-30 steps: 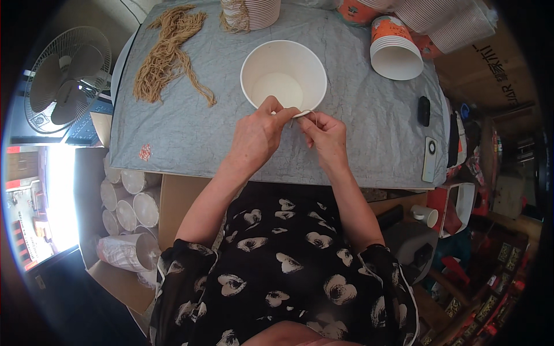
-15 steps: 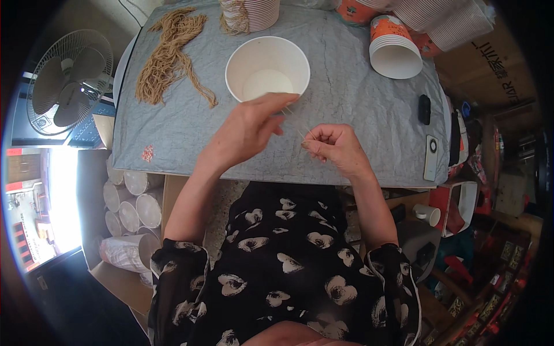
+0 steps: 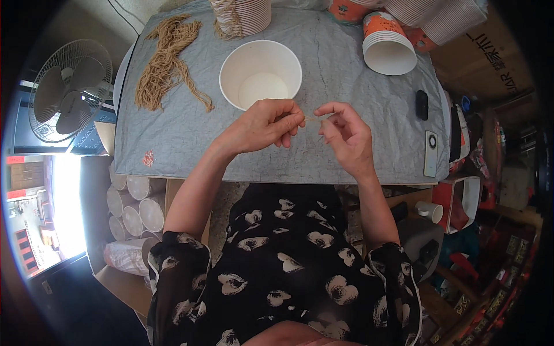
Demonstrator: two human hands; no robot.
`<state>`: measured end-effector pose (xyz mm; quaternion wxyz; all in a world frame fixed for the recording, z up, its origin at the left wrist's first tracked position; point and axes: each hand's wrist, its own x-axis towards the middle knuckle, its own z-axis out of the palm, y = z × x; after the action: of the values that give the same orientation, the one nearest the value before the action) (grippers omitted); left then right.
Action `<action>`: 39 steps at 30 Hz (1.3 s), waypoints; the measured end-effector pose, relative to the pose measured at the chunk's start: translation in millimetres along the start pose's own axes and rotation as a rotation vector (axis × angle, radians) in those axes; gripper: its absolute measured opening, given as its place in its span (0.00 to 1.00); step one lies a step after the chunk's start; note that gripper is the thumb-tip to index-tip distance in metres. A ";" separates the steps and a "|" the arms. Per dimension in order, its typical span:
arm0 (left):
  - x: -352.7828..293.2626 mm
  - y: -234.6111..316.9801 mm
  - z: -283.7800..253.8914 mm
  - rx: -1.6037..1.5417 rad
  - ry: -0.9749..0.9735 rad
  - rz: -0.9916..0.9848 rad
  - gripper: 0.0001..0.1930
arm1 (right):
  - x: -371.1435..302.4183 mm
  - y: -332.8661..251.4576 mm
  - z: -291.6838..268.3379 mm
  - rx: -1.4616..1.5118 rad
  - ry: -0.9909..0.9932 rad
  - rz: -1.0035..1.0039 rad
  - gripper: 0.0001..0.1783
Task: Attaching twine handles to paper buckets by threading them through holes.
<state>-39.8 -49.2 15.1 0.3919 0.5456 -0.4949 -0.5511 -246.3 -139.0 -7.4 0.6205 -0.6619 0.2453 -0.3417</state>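
My left hand (image 3: pixel 266 128) is closed in front of the white paper bucket (image 3: pixel 231 81), its thumb and forefinger pinching a thin pale string (image 3: pixel 312 119). From that pinch the string runs a short way toward my right hand (image 3: pixel 348 138). There the thumb and forefinger stand apart on either side of the string's end; whether other fingers touch it is hard to see. The bucket's mouth faces me, and its inside looks bare. A bundle of tan twine (image 3: pixel 167 63) lies at the left on the grey-covered table (image 3: pixel 265 164).
A stack of paper buckets (image 3: pixel 245 17) wrapped with twine stands at the back. Orange-patterned buckets (image 3: pixel 388 46) lie at the back right. A black object (image 3: pixel 422 105) and a phone-like device (image 3: pixel 430 153) rest near the right edge. A fan (image 3: pixel 72 92) stands left.
My left hand has moved down and closed on the string. My right hand has risen slightly, its thumb and forefinger parting from their pinch.
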 end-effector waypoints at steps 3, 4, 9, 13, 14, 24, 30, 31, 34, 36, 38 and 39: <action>1.0 -1.2 -0.2 -0.024 -0.015 0.006 0.13 | 1.1 -1.3 -0.5 -0.287 -0.031 -0.213 0.13; 0.9 -1.5 -0.4 -0.028 -0.021 -0.002 0.14 | 1.6 -4.8 0.7 -0.344 -0.050 -0.204 0.15; 0.5 -0.8 -2.0 -0.066 -0.058 -0.007 0.15 | 2.9 -6.0 2.7 -0.465 -0.078 -0.237 0.16; -0.2 -2.1 -2.0 -0.056 -0.042 -0.012 0.15 | 3.5 -4.6 4.4 -0.462 -0.075 -0.264 0.16; -0.5 -2.6 -2.3 -0.055 -0.046 -0.011 0.15 | 3.6 -4.9 5.1 -0.461 -0.063 -0.259 0.16; -1.1 -8.2 -5.1 -0.075 -0.039 -0.014 0.15 | 8.9 -5.7 7.6 -0.481 -0.123 -0.221 0.11; 2.3 -8.7 -4.1 -0.039 -0.020 0.007 0.15 | 8.6 0.7 6.1 -0.446 -0.135 -0.148 0.08; 2.6 -8.6 -4.5 -0.038 -0.027 0.007 0.15 | 8.7 4.3 5.5 -0.409 -0.120 -0.150 0.07; 3.1 -8.7 -6.0 -0.069 -0.035 0.007 0.15 | 9.4 11.3 3.5 -0.347 -0.096 -0.192 0.05; 2.9 -9.0 -7.6 -0.102 -0.031 0.006 0.15 | 9.1 12.6 2.4 -0.321 -0.091 -0.233 0.04; 2.9 -8.2 -9.2 -0.119 -0.030 0.003 0.15 | 6.8 12.4 1.8 -0.287 -0.040 -0.126 0.03; 3.1 -8.8 -9.1 -0.118 -0.032 0.001 0.15 | 6.5 11.1 1.8 -0.287 -0.038 -0.125 0.03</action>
<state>-30.2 -51.5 6.6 0.4160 0.5124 -0.4679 -0.5878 -239.6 -143.8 -17.4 0.5018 -0.7640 0.2381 -0.3284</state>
